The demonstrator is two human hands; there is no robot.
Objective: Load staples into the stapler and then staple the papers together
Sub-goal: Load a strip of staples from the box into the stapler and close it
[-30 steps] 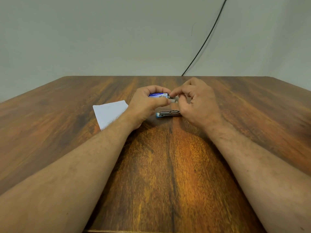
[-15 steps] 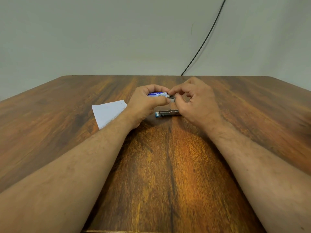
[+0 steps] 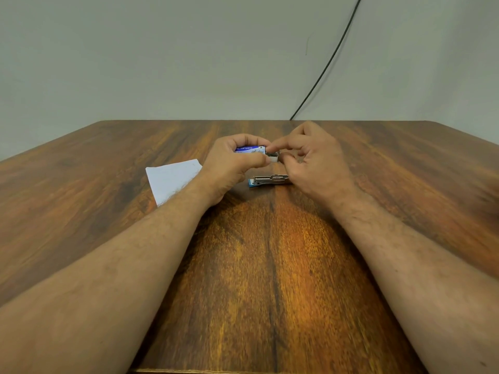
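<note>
Right fingers [image 3: 274, 147] curled, forefinger and thumb pinching at the open end of the box [image 3: 249, 149], on the inner tray [image 3: 273, 157] that juts out toward the right. Whether a staple strip is already between those fingertips: cannot tell, too small and partly hidden. Right hand [image 3: 316, 160] hovering just above the stapler [image 3: 270, 181], wrist close over its right end. Left fingers [image 3: 252, 163] wrapped round the box from both sides, thumb along the near face, holding it off the bench [image 3: 270, 265]. Left hand [image 3: 229, 168] resting low, heel near the wood.

Box: light card, likely easy to crush, so best gripped by its long edges as here, not squeezed on the flat faces. Tray probably slides with little friction; a gentle pull should do, with a risk of spilling if tilted. Staple strips: thin, glued, brittle, likely to snap if bent; best taken by the sides near the middle and kept level. Small and smooth metal, so apt to slip from fingertips.

Stapler: lying on the bench between the hands, just nearer than the box, metal channel up, blue end to the left. Stiff, heavier than the rest, unlikely to shift unless nudged by the right wrist.

Paper [image 3: 174, 179]: flat on the bench left of the left hand, part hidden under the forearm, light and limp.
</note>
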